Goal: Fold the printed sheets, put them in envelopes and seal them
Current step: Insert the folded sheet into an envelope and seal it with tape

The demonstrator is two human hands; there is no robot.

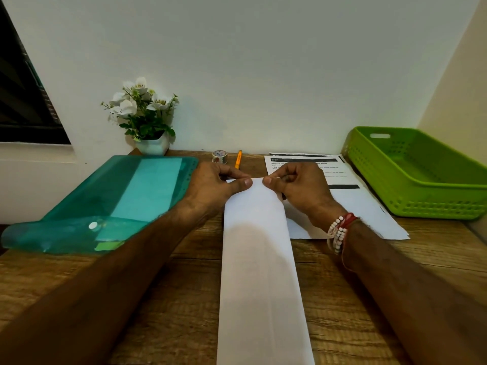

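Now both the left hand [213, 180] and right hand [295, 184] pinch the folded sheet's [259, 259] far edge, thumbs nearly touching on top.

folded sheet [259, 272] cut off at bottom edge, print on stacked sheets [350, 204] too small to read, basket [421, 205] cropped right

A wooden counter [184, 299] carries a long folded white sheet [259, 272] down its middle. At left lies a teal plastic folder [110, 204], at right a loose stack of printed sheets [350, 201] beside a green basket [421, 206]. Along the back stand a white flower pot [152, 146], a small roll [219, 156], probably tape, and an orange pen [238, 159].
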